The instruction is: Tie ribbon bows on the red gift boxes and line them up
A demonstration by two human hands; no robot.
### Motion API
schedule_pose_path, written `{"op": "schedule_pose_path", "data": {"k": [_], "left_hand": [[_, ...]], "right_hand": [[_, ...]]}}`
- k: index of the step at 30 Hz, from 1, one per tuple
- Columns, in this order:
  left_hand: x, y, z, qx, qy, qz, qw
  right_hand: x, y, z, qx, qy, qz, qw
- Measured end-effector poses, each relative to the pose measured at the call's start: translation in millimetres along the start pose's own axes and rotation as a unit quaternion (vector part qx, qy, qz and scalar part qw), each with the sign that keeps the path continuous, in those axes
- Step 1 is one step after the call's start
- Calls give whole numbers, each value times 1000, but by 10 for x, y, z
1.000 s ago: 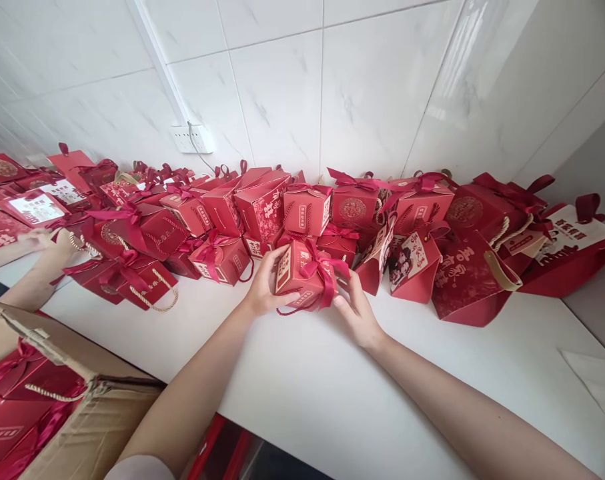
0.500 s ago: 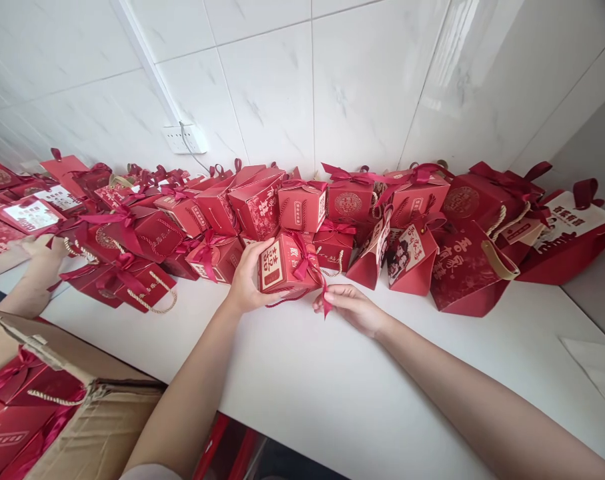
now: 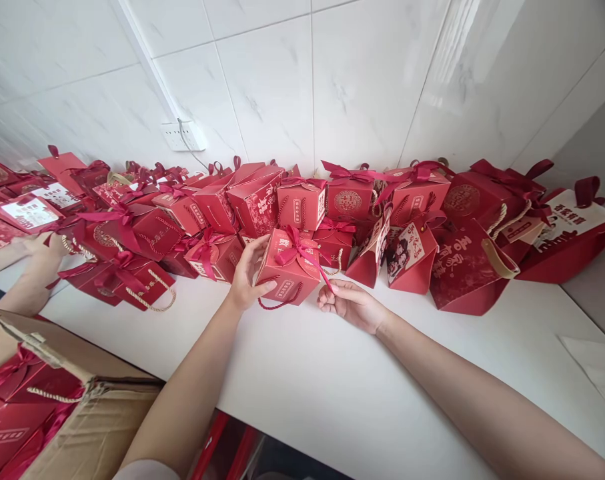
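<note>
A red gift box (image 3: 288, 272) with a bow on top and a dark red cord handle is in front of me over the white table. My left hand (image 3: 248, 277) grips its left side, with the thumb on the front face and the other fingers mostly hidden behind. At the box's right, my right hand (image 3: 349, 301) pinches the loose end of its ribbon (image 3: 327, 277) between thumb and fingers. The ribbon runs taut from the bow to those fingertips.
Rows of red gift boxes (image 3: 255, 200) line the tiled wall. A cardboard carton (image 3: 102, 427) of similar boxes stands at the lower left. Another person's hands (image 3: 47, 253) are among boxes at the far left. White paper (image 3: 589, 367) lies on the table (image 3: 382, 393) at right.
The box has turned in my left hand, so its front face and cord now face me and the bow sits on top. My right hand still pinches the ribbon end, slightly further right.
</note>
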State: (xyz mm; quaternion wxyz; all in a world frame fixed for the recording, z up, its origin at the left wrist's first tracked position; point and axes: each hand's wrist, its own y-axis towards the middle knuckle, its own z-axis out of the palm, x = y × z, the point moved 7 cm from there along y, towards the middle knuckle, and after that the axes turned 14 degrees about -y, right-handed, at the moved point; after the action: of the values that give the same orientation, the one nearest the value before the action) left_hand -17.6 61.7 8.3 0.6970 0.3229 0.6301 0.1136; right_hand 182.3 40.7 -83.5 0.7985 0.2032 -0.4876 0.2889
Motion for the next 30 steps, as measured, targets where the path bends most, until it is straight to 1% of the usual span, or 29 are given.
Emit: {"op": "schedule_pose_path", "data": {"k": [3,5,7,8,9,10,12,13,16,18,20,21,24,27,30], "left_hand": [[70,-13,12,-23,-29,-15,999],[133,-45,-21,-55,-75,-32,995],[198,-99,-88,-94,-126,-59,986],[235,-128,-113,-103,-149,-85,980],[273,-158,-121,-100,-170,-120,973],[304,-185,-111,-84,-188,-161,965],[327,-231,-57,-34,-215,-233,948],[316,-240,-37,-14,-221,-253,942],[258,-203,0,26,-215,-258,941],[241,-167,46,69,-197,-254,945],[235,-140,90,110,-175,-246,947],[233,-128,100,119,-168,-241,949],[226,-117,108,104,-173,-238,950],[233,-153,123,74,-205,-253,943],[282,-218,102,33,-233,-267,934]], "right_hand": [[-18,-6,17,9,-11,5,1000],[-31,1,16,6,-14,8,1000],[-36,15,2,-6,-11,9,1000],[-34,21,-8,-13,-8,9,1000],[-29,27,-17,-20,-5,8,1000],[-20,30,-24,-26,-1,8,1000],[2,27,-19,-27,4,8,1000],[12,20,-4,-19,0,10,1000],[32,-15,84,35,-39,15,999],[41,-46,132,68,-64,10,996],[47,-70,148,86,-71,2,994],[47,-78,147,90,-72,0,993],[24,-94,144,101,-75,12,992],[-10,-97,151,110,-77,32,990],[-34,-82,151,101,-72,39,991]]}}
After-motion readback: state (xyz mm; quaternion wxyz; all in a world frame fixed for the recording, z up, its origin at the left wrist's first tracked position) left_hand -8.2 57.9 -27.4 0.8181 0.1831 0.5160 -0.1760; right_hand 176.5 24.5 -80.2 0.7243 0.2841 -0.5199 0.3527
